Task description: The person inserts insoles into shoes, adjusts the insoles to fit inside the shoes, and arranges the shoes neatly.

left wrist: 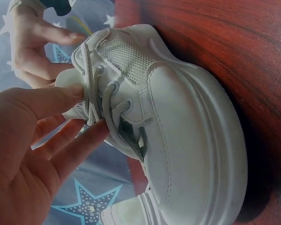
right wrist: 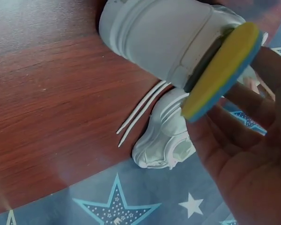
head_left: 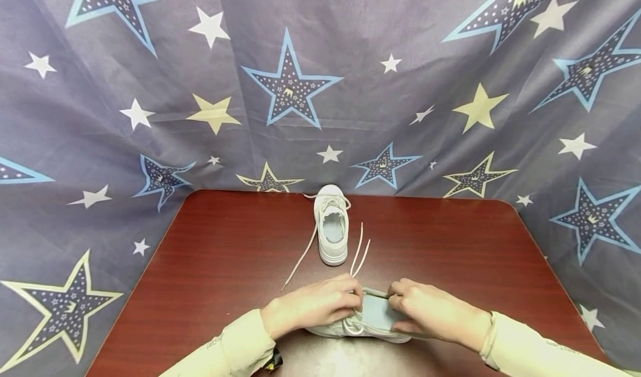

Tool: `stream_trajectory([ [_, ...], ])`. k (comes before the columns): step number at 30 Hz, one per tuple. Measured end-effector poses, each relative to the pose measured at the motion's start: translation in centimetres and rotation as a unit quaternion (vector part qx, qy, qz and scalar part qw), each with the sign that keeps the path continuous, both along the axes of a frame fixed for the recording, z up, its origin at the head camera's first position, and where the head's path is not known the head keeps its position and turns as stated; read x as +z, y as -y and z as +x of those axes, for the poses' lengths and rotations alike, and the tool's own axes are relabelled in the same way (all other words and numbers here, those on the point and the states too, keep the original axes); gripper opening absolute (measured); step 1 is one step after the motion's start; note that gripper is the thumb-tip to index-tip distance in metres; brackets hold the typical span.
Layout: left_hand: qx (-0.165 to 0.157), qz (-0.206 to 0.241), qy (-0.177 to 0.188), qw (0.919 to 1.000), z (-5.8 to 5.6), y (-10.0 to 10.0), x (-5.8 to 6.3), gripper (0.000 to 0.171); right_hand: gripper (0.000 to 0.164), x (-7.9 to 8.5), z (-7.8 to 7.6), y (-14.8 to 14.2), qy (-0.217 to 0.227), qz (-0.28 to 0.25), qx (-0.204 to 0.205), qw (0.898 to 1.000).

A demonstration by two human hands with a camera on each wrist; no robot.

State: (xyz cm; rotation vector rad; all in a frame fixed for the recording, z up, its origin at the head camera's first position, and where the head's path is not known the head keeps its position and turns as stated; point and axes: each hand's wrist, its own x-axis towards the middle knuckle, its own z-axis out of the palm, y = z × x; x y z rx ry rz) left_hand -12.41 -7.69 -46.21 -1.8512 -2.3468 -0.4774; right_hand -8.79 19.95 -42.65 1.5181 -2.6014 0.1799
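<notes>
A white lace-up sneaker [head_left: 383, 334] lies near the table's front edge, toe to the left and opening facing up. My left hand [head_left: 325, 302] pinches its tongue [left wrist: 69, 78] beside the laces, thumb on one side and fingers on the other. At the heel end, my right hand [head_left: 430, 310] grips an insole [right wrist: 225, 70], pale blue on top and yellow beneath. The insole's heel stands raised above the shoe's collar, while its front part sits inside the shoe, hidden from the wrist views. Loose lace ends [head_left: 359, 252] trail away behind the shoe.
A second white sneaker [head_left: 333, 253] stands farther back on the reddish-brown table [head_left: 240, 243], toe toward the backdrop, with one lace stretched out to its left. A grey curtain [head_left: 365, 104] printed with stars hangs behind and around the table.
</notes>
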Motion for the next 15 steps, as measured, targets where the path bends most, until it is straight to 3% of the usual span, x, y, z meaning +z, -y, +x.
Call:
stream_trajectory([
  [7,-0.002,0.009,-0.002,1.0,-0.14,-0.02,0.04,0.01,0.045,0.27,0.3,-0.5,0.01,0.036,-0.028,0.999],
  [15,-0.002,0.009,-0.001,1.0,-0.04,-0.04,-0.06,0.009,0.054,-0.19,0.63,-0.37,-0.039,0.045,-0.019,0.998],
])
